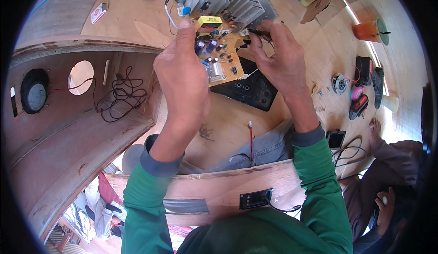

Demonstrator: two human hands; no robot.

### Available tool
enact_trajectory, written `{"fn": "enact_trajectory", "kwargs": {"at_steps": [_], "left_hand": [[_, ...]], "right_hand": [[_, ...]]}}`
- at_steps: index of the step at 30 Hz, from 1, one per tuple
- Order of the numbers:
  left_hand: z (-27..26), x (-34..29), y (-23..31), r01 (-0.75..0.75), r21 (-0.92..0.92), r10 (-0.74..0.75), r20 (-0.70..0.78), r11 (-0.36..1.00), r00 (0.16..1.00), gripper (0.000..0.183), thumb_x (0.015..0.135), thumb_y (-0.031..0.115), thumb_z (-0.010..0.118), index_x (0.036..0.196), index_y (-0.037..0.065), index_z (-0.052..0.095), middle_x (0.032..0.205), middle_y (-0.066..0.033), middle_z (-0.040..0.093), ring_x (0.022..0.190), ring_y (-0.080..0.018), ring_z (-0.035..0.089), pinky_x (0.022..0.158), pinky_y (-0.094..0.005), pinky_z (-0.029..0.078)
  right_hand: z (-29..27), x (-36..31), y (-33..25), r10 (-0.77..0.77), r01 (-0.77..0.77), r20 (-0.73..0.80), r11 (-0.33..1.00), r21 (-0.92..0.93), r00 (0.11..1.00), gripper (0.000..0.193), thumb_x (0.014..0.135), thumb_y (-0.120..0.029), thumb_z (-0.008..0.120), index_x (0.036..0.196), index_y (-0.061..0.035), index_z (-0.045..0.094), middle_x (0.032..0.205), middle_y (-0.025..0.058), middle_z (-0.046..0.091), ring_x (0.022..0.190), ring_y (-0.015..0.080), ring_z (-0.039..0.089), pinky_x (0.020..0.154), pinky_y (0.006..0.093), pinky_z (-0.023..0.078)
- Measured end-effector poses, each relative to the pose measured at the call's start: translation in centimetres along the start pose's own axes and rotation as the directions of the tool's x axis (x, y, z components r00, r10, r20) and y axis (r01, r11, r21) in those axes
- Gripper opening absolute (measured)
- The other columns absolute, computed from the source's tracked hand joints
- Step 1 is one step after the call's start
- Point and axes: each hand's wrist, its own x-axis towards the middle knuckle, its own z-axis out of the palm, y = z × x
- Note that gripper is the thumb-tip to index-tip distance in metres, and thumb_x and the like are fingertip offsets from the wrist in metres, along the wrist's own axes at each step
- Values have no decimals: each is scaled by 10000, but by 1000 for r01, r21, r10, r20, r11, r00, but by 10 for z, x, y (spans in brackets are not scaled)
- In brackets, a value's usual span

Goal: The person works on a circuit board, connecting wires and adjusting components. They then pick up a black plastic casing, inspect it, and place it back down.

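Observation:
A tan circuit board [230,69] with tall grey heatsinks [248,7], a yellow transformer [209,23] and several capacitors is held up at the top middle. My left hand [185,80] is closed on its left edge, thumb beside a blue disc part. At the right edge, under the heatsinks, my right hand [283,55] pinches a dark wire [261,34]; its fingers partly hide the contact. Beneath the board lies a black panel [248,87] with round holes, and a white-tipped lead reaches toward it.
An open wooden box [82,135] at left contains a speaker [34,91] and tangled cable [123,94]. On the right are an orange cup [372,30], a metal round part [339,83] and black battery packs [363,71]. Another person's hand [385,210] shows at lower right.

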Motion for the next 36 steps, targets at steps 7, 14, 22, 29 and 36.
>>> {"fn": "enact_trajectory", "kwargs": {"at_steps": [7,14,22,29,36], "left_hand": [[8,-7,8,-48,-22,48,7,999,999,546,1179,419,598,1179,-88,799,867,4,702,745,-48,535,662,-266,457],[4,-6,9,-63,76,60,35,995,998,547,1189,427,581,1205,-66,818,837,15,692,709,-38,511,630,-264,441],[6,-6,9,-28,1,28,17,1000,999,532,1192,406,578,1150,-77,797,841,7,696,720,-44,555,642,-270,473],[4,-3,7,6,-19,-6,15,1000,1000,515,1194,385,575,1177,-84,789,870,-4,702,746,-45,566,668,-264,489],[0,-1,2,-21,17,20,32,1000,999,534,1194,398,576,1235,-90,788,846,20,652,725,-38,504,637,-257,444]], "right_hand": [[1,1,2,-42,42,-1,999,9,999,245,900,-22,863,1079,-31,695,978,116,753,851,275,780,756,379,629],[0,3,4,-76,76,3,997,1,997,230,893,1,871,1053,-17,706,951,114,773,842,234,804,761,343,634],[7,0,6,-131,121,-80,986,-111,988,274,865,-45,897,1050,-28,696,903,106,773,788,232,801,719,337,634],[4,1,6,-86,84,-39,995,-61,996,339,875,-28,872,1155,-26,680,975,125,772,848,263,802,756,365,640],[4,4,7,-90,90,12,996,-8,996,304,894,-38,832,1156,-59,679,1010,122,739,858,342,758,733,438,622]]}}
